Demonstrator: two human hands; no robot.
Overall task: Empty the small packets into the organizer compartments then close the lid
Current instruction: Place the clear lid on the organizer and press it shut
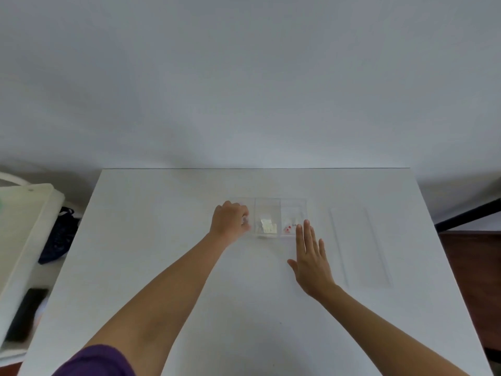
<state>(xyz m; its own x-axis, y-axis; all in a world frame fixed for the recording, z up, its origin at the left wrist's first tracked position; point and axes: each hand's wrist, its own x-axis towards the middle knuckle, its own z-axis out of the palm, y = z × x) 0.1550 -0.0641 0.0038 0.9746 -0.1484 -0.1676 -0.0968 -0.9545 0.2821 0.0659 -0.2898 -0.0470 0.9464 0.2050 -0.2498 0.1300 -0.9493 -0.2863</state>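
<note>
A clear plastic organizer point(268, 203) with three compartments sits mid-table. Its middle compartment holds pale yellowish pieces point(268, 226); its right compartment holds small red and white pieces point(289, 227). My left hand point(230, 221) covers the left compartment, fingers curled around something small and clear that I cannot make out. My right hand point(311, 256) is open and flat, fingertips at the organizer's right front corner. The clear lid point(360, 245) lies flat on the table to the right of the organizer.
The white table point(162, 267) ends at a far edge against a pale wall. Left of it stands a cream surface with a black phone-like object point(25, 313) and a dark blue cloth point(61, 234). A dark bar point(466, 215) runs past the right edge.
</note>
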